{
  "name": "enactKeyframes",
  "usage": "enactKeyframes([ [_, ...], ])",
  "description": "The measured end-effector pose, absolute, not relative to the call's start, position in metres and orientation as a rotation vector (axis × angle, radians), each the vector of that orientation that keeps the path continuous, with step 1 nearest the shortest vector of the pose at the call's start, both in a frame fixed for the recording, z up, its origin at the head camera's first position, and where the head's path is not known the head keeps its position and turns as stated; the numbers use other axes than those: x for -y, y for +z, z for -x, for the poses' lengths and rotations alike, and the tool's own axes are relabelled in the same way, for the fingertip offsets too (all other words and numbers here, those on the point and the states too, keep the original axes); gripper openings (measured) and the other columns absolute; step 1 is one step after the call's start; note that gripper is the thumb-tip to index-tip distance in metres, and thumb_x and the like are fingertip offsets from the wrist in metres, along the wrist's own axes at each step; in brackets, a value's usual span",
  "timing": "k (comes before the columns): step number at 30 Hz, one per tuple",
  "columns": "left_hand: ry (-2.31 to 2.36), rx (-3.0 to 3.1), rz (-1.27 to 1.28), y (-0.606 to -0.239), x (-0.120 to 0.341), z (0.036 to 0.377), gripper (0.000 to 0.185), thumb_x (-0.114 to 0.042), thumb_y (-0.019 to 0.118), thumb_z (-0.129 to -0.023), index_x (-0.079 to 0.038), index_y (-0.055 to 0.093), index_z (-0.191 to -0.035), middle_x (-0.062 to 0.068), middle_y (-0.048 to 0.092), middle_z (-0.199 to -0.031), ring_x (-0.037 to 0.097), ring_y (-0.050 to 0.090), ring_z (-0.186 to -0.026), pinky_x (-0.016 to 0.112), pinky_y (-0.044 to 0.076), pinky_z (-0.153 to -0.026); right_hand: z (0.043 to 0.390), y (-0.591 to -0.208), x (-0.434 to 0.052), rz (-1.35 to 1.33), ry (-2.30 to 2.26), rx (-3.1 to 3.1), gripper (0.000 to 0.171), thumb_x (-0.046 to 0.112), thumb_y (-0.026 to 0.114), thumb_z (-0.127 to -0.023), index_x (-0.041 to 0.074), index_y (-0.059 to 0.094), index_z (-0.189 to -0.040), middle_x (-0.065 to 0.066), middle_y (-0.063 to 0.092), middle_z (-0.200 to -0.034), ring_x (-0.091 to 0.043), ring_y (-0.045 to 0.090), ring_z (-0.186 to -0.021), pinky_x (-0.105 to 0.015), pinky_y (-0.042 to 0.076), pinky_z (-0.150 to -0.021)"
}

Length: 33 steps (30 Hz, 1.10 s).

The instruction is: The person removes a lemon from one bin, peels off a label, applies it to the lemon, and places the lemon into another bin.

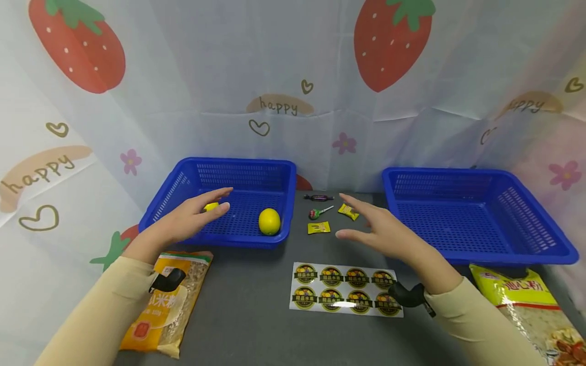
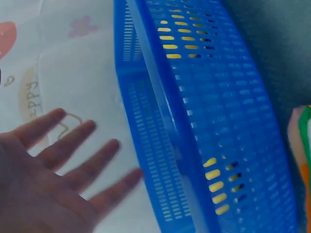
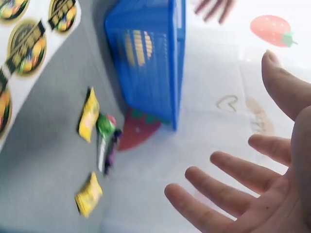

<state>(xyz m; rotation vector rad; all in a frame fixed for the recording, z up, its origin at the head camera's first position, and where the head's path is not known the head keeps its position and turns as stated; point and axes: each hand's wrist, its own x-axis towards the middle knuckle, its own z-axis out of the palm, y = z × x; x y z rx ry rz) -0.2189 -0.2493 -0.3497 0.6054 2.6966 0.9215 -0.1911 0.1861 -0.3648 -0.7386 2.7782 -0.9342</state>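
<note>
My left hand (image 1: pixel 194 216) hovers over the front left of the left blue basket (image 1: pixel 201 170) with fingers straight, holding nothing; its open palm (image 2: pixel 43 179) shows in the left wrist view. A yellow lemon (image 1: pixel 269 221) lies in that basket, and a second yellow item (image 1: pixel 211 206) peeks from behind my fingers. My right hand (image 1: pixel 375 229) hovers open above the grey table, just right of several small sweets: a yellow packet (image 1: pixel 318 227), a green lollipop (image 1: pixel 316 213), another yellow packet (image 1: pixel 348 211) and a dark wrapped candy (image 1: pixel 319 197). These sweets (image 3: pixel 99 145) also appear in the right wrist view.
A second blue basket (image 1: pixel 476 175) stands at the right with nothing in it. A sticker sheet (image 1: pixel 345 288) lies near the front. An orange noodle bag (image 1: pixel 171 300) lies front left, a yellow-green bag (image 1: pixel 526 300) front right. A strawberry-print cloth (image 1: pixel 293 76) walls the back.
</note>
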Motion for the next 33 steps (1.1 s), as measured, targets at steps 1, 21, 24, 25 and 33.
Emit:
enactKeyframes([
  [1,0.936,-2.696,-0.624,-0.349,0.247,0.223,0.060,-0.050,0.043,-0.106,-0.027,0.030,-0.160,0.009,0.031,-0.164,0.038,0.033,-0.147,0.065,0.030,-0.115,0.193,-0.368,-0.181,0.745,-0.969,-2.763,0.084,0.054,0.067,-0.093,0.028,0.025,-0.162,-0.013,0.042,-0.158,-0.033,0.054,-0.133,-0.052,0.053,-0.096],
  [21,1.121,-2.416,-0.602,-0.349,0.197,0.298,0.062,-0.056,0.047,-0.103,-0.026,0.038,-0.156,0.008,0.034,-0.163,0.037,0.032,-0.149,0.064,0.028,-0.117,0.214,-0.425,-0.086,0.632,-1.405,-2.450,0.088,0.048,0.068,-0.094,0.032,0.016,-0.163,-0.007,0.030,-0.165,-0.037,0.050,-0.138,-0.055,0.045,-0.108],
  [24,1.172,-2.290,-0.602,-0.352,0.195,0.312,0.062,-0.049,0.054,-0.102,-0.027,0.035,-0.158,0.007,0.030,-0.165,0.037,0.030,-0.150,0.067,0.020,-0.118,0.214,-0.432,-0.077,0.625,-1.430,-2.429,0.090,0.050,0.068,-0.094,0.031,0.014,-0.163,-0.004,0.028,-0.166,-0.035,0.051,-0.137,-0.052,0.047,-0.107],
  [25,1.196,-2.242,-0.594,-0.354,0.195,0.316,0.063,-0.046,0.057,-0.102,-0.028,0.034,-0.158,0.007,0.029,-0.165,0.036,0.029,-0.150,0.068,0.018,-0.119,0.213,-0.434,-0.075,0.622,-1.438,-2.423,0.090,0.050,0.068,-0.094,0.031,0.014,-0.163,-0.004,0.028,-0.166,-0.035,0.052,-0.136,-0.051,0.048,-0.107],
  [33,1.236,-2.102,-0.459,-0.375,0.193,0.336,0.072,-0.033,0.064,-0.099,-0.028,0.027,-0.161,0.011,0.024,-0.167,0.039,0.024,-0.151,0.070,0.015,-0.118,0.211,-0.445,-0.066,0.579,-1.450,-2.403,0.091,0.054,0.062,-0.096,0.030,0.006,-0.163,-0.007,0.033,-0.163,-0.034,0.054,-0.134,-0.050,0.048,-0.107],
])
